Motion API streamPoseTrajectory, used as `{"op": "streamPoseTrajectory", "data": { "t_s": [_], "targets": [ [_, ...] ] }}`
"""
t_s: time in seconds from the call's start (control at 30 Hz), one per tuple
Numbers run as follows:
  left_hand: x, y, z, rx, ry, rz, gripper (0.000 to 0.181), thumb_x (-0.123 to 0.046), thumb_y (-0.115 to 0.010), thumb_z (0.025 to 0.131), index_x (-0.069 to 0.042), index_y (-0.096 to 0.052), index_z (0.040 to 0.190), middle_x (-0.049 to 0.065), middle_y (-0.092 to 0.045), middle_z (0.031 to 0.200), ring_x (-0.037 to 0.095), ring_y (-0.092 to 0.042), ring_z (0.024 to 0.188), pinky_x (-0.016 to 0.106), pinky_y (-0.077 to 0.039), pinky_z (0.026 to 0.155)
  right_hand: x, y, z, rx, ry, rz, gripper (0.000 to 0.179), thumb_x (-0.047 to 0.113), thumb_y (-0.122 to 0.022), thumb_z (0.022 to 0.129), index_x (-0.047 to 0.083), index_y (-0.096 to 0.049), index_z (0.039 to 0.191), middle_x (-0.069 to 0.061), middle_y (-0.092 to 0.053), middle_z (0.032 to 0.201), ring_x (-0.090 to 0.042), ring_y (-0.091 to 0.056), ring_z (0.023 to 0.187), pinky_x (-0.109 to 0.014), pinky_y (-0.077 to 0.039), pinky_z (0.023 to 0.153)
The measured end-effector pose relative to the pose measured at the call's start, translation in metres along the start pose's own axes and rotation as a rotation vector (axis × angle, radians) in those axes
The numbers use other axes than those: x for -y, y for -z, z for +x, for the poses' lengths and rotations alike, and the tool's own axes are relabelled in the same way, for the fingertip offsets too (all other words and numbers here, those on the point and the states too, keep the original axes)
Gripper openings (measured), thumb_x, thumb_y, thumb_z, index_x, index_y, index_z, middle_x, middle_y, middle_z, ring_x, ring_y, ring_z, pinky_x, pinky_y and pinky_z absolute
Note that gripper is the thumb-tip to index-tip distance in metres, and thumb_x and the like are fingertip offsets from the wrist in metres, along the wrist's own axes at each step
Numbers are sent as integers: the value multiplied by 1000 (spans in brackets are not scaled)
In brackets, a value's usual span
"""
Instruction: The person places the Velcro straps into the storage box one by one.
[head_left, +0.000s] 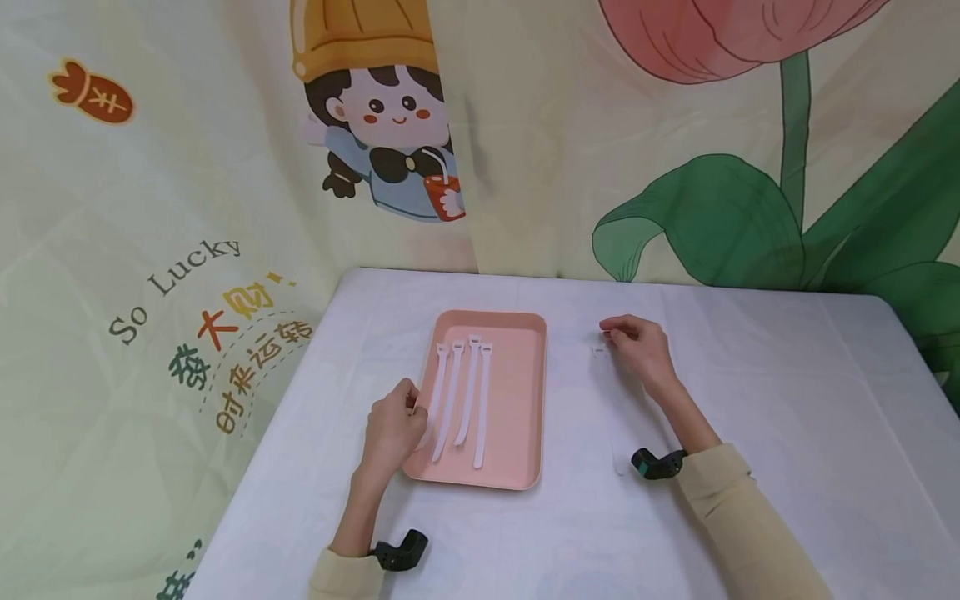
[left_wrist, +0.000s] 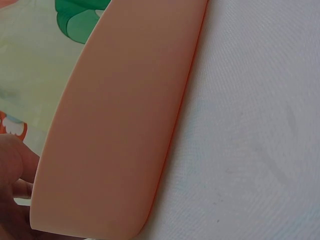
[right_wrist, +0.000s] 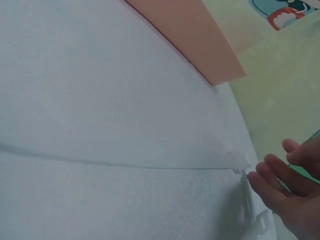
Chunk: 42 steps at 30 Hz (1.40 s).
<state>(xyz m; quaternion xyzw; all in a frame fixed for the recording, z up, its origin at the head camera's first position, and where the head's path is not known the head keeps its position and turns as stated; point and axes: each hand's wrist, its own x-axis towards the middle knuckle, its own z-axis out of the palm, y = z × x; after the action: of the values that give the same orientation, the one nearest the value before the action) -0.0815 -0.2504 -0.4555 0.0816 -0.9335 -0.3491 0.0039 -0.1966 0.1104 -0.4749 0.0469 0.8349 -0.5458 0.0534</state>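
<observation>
A pink tray holds several white cable ties lying side by side. My left hand is at the tray's left rim with curled fingers, close to the leftmost tie. In the left wrist view, the tray wall hides part of that hand, so whether it pinches anything is not visible. To the right of the tray, my right hand hovers over the table with loosely bent fingers. Beneath it, a translucent whitish tie lies lengthwise; its head end is close to the fingertips.
Everything stands on a table with a white cloth. A printed cloth backdrop rises behind the table's far edge and hangs on the left. Black wrist cameras are on both forearms.
</observation>
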Motion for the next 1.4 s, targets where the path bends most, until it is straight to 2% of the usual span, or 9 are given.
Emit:
{"op": "streamPoseTrajectory", "data": {
  "t_s": [0.1, 0.2, 0.33, 0.5, 0.67, 0.83, 0.97, 1.1, 1.4],
  "targets": [
    [0, -1, 0, -1, 9, 10, 7, 1, -55, 87, -3, -58, 92, 9, -64, 73, 15, -49, 55, 29, -37, 48, -3, 0, 3, 30, -17, 6, 29, 10, -51, 105, 2, -68, 127, -18, -68, 128, -29, -64, 113, -32, -54, 96],
    [1, -1, 1, 2, 18, 19, 6, 0, -56, 88, -3, -58, 92, 10, -65, 76, 15, -49, 56, 29, -37, 49, -5, 1, 3, 64, -45, 23, 30, 11, -53, 105, 2, -67, 130, -18, -67, 130, -28, -64, 111, -24, -55, 90],
    [0, -1, 0, 3, 18, 22, 6, 0, -56, 88, -2, -57, 93, 10, -64, 75, 16, -49, 56, 29, -37, 49, -7, 1, 2, 96, -60, 58, 31, 11, -55, 104, 2, -66, 132, -19, -66, 130, -27, -66, 104, -19, -56, 81],
    [0, 0, 0, -1, 16, 28, 6, 1, -56, 88, -2, -57, 93, 10, -63, 75, 17, -49, 57, 30, -36, 49, -9, -1, 1, 119, -32, 55, 31, 11, -59, 102, 1, -66, 131, -20, -68, 125, -24, -68, 94, -19, -57, 78],
    [1, 2, 0, 6, 17, 28, 6, 0, -55, 88, -2, -57, 93, 9, -62, 75, 16, -49, 57, 29, -37, 49, -11, -3, -1, 125, -6, 11, 30, 10, -61, 100, 3, -68, 128, -19, -70, 119, -22, -68, 93, -22, -57, 79],
    [0, 1, 1, -12, 11, 27, 6, 1, -55, 88, -2, -57, 92, 12, -64, 77, 16, -49, 56, 28, -38, 49, -11, -2, -5, 138, 23, -7, 29, 11, -61, 100, 3, -68, 127, -19, -69, 118, -24, -69, 89, -25, -59, 78],
    [-3, -2, -1, 11, 12, 13, 5, 1, -55, 88, -1, -57, 92, 12, -64, 78, 17, -48, 56, 29, -37, 50, -15, 3, -10, 139, 19, -19, 29, 10, -61, 101, 2, -66, 128, -20, -68, 119, -24, -69, 87, -26, -60, 76],
    [-4, -4, -1, 22, 10, 3, 6, 2, -55, 88, 0, -56, 93, 13, -65, 79, 16, -48, 56, 28, -37, 50, -19, 7, -12, 138, 23, 4, 30, 7, -62, 100, 1, -65, 129, -21, -66, 119, -25, -69, 85, -27, -60, 74],
    [-1, 0, 1, 5, 10, 9, 6, 2, -54, 87, -1, -57, 92, 11, -62, 74, 16, -47, 55, 29, -36, 50, -21, 6, -12, 132, 31, 26, 30, 7, -63, 100, 0, -64, 130, -22, -66, 116, -24, -69, 79, -24, -59, 70]
  ]
}}
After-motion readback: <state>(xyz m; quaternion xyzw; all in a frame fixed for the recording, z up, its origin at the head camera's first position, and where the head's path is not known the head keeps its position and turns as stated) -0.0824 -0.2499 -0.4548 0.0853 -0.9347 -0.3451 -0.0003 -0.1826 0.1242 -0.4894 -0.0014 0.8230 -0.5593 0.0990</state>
